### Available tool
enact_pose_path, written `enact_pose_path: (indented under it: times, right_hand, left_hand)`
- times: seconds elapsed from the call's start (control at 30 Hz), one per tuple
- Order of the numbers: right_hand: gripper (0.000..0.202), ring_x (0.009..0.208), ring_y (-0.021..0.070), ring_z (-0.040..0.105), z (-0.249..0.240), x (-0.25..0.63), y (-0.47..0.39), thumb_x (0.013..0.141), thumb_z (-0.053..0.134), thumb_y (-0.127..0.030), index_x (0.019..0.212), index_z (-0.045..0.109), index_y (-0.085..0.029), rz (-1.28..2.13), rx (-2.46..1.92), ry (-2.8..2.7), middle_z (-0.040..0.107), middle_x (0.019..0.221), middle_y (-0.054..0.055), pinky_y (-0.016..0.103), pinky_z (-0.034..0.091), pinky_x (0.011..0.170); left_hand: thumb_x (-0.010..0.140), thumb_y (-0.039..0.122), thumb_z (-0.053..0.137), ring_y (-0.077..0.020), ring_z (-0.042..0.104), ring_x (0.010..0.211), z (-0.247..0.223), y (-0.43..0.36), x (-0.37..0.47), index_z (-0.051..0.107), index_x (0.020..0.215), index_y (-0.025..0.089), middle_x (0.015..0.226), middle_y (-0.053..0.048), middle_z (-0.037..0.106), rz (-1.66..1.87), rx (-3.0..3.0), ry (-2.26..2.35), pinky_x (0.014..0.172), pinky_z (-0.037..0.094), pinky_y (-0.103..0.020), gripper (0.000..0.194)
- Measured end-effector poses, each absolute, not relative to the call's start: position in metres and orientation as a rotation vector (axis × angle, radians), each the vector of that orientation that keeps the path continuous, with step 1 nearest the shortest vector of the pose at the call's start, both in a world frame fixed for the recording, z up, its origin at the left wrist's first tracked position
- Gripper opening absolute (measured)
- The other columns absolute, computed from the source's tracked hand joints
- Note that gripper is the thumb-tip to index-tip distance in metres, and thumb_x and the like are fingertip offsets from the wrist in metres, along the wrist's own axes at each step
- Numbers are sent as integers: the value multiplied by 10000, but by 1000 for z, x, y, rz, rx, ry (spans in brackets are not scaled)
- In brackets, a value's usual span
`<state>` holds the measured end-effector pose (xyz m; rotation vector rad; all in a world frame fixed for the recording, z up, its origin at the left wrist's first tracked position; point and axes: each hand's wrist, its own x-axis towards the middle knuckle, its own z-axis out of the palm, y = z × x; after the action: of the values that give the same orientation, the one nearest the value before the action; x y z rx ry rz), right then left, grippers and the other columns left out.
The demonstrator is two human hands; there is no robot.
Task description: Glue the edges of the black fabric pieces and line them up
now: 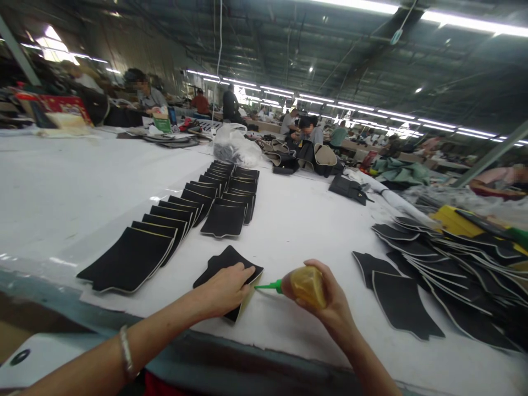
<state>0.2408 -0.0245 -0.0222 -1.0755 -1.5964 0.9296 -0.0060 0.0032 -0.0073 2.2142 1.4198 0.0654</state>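
Table (297, 231) surface spreads white before you, with a long overlapping row of black panels (127, 258) to the left, a shorter row (225, 220) beside it, and a loose pile (406, 305) to the right. Between them, near your edge, lies the black panel (226, 258) you are working on, with a pale strip showing along its right side. You seem to be at the step of applying the bottle's liquid along that strip. Your left hand (231, 289) is not closed around anything; its fingers lie fairly straight, pressing the panel down. Your right hand (336, 302) is wrapped around an amber squeeze bottle (305, 286), tipped nearly level. Its green nozzle (268, 286) points at the strip, the tip touching or just beside it; contact is hard to tell. The next move likely calls for steady pressure and an even, guided line.
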Motion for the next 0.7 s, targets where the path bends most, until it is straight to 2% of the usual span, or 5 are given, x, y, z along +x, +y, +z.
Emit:
enact_pose_path:
  times: [0.3, 0.43, 0.7]
  right_hand:
    - [574, 967, 237, 563, -23, 243, -27, 700, 821, -347, 1183, 520, -277, 892, -1046, -1665, 547, 1141, 32, 293, 497, 803]
    - [552, 947, 225, 567, -23, 246, -20, 722, 807, -325, 1188, 517, -276, 813, -1046, -1657, 551, 1120, 29, 289, 493, 800]
    - [564, 947, 225, 576, -23, 241, -16, 715, 816, -325, 1187, 513, -274, 863, -1004, -1680, 563, 1115, 31, 292, 492, 808]
  left_hand:
    - [869, 239, 327, -265, 605, 917, -7, 4, -7, 512, 1297, 185, 999, -116, 586, 91, 2185, 1407, 799, 443, -372, 470]
    - [870, 233, 326, -273, 596, 978, -7, 4, -6, 491, 1322, 187, 1036, -122, 586, 96, 2172, 1402, 839, 443, -376, 484]
    - [867, 237, 326, -272, 587, 996, -10, 6, -8, 485, 1327, 186, 1062, -123, 580, 104, 2155, 1381, 882, 432, -399, 489]
